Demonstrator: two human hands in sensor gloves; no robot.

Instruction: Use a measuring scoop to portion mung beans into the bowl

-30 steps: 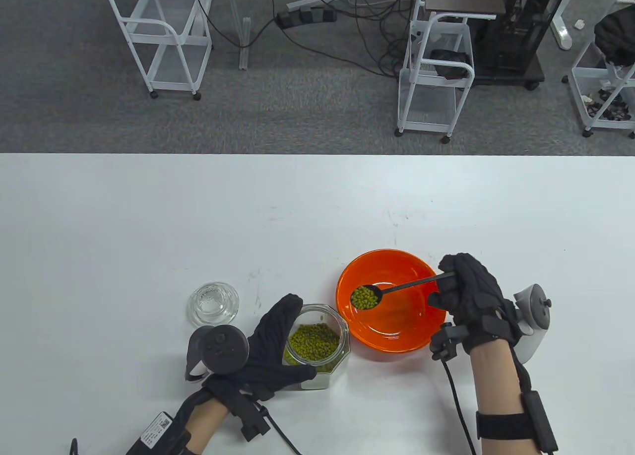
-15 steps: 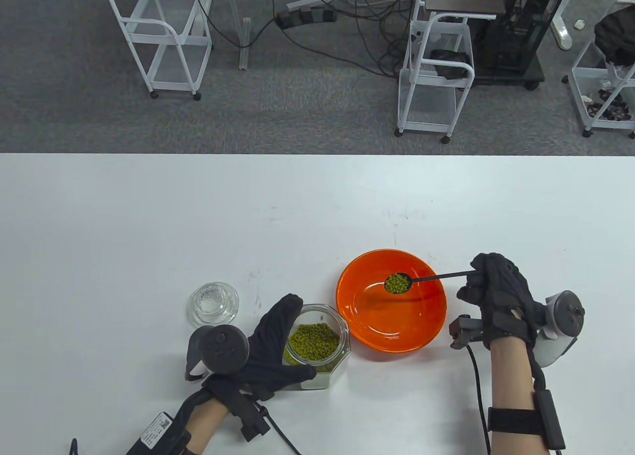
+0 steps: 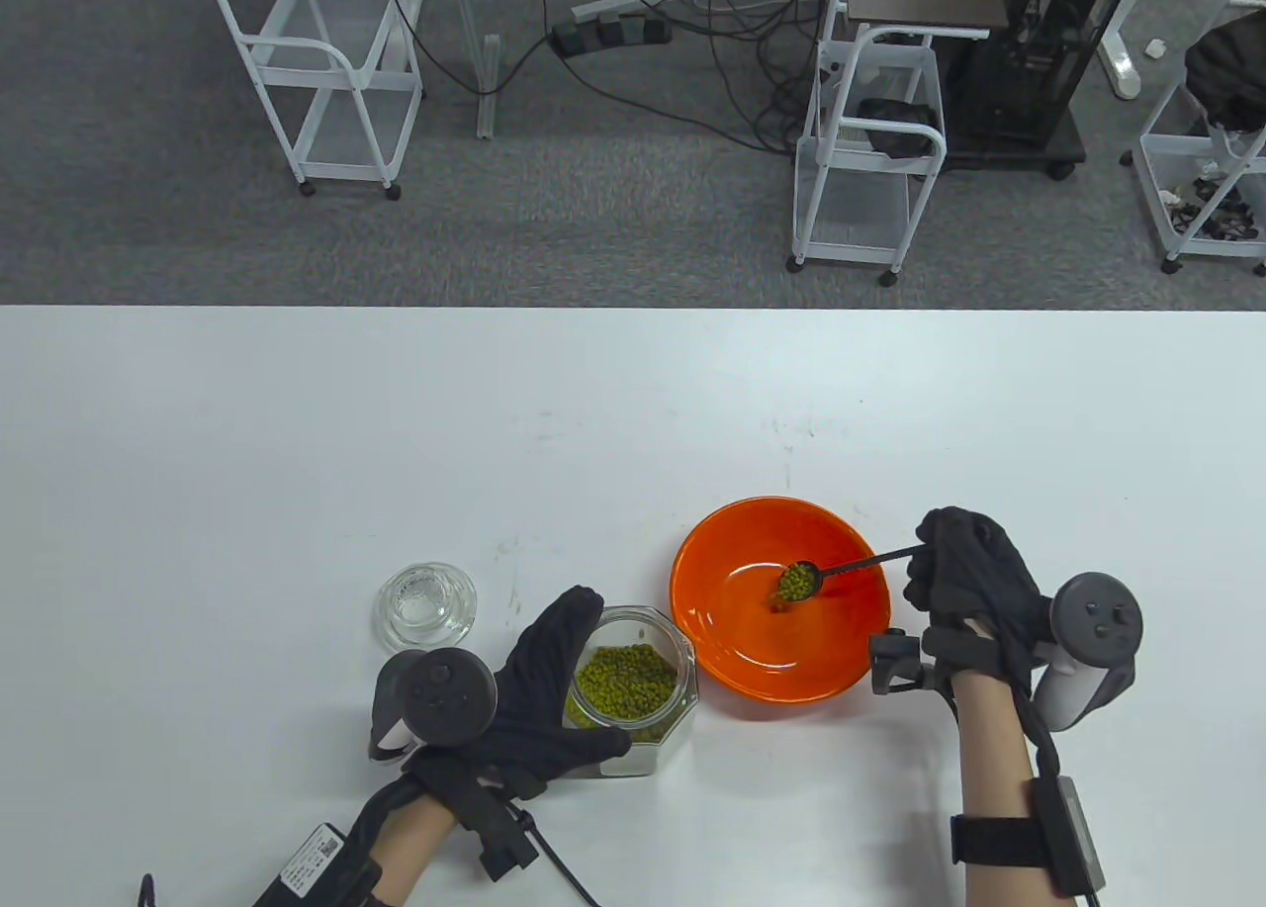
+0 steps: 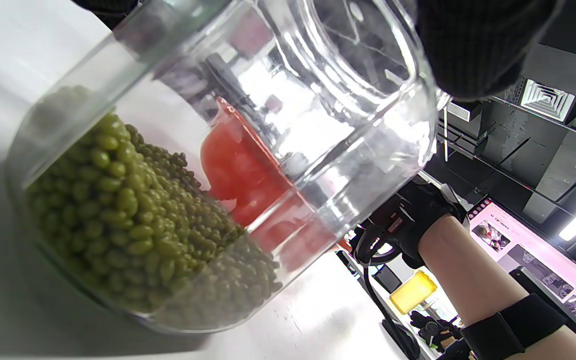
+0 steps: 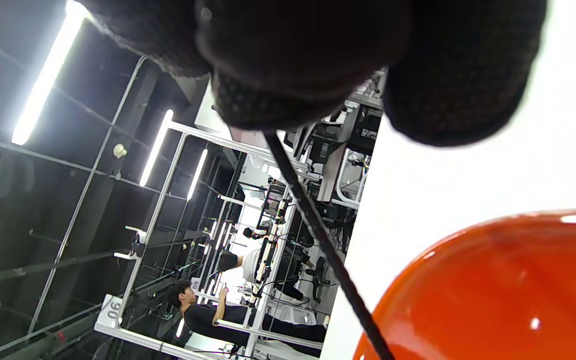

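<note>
An orange bowl (image 3: 843,650) sits on the white table, near the front edge. My right hand (image 3: 964,576) pinches the thin black handle of a measuring scoop (image 3: 797,581), whose cup of green mung beans is tilted over the bowl's inside; a few beans (image 3: 778,605) are dropping beneath it. In the right wrist view the scoop handle (image 5: 318,230) runs down from my fingers toward the bowl (image 5: 493,295). My left hand (image 3: 539,684) grips a clear glass jar (image 3: 633,684) holding mung beans (image 4: 133,220), left of the bowl.
A clear glass lid (image 3: 425,605) lies on the table left of the jar. Beyond the far table edge stand white wire carts (image 3: 326,66) and cables on grey carpet. People stand in the background of the right wrist view.
My right hand carried the loaded scoop from the bowl's left side toward its middle, then rolled so the cup tilts and beans begin to fall. The left hand and jar stayed still.
</note>
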